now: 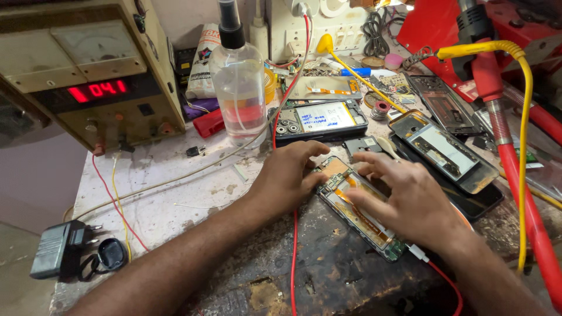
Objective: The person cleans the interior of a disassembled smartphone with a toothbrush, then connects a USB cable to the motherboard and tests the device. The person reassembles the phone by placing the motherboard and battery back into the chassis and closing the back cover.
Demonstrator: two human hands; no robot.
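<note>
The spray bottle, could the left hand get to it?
Probably yes. The left hand rests on the opened phone, and the spray bottle stands just beyond it with only bare bench and thin wires between.

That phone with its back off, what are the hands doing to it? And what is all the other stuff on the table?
This picture comes from a camera worn on a person's head, looking down at their own two hands. Both hands rest on an opened phone lying flat on a worn, stained workbench. The left hand presses on its top end, and the right hand spreads its fingers over the middle. You can see the phone's insides, with an orange strip along them. A white plug with a red cable goes into its bottom end.

Around it lie other opened phones, a clear spray bottle, a beige box with red glowing digits, and a black charger at the left edge. Neither hand lifts anything; they only touch the phone.
</note>
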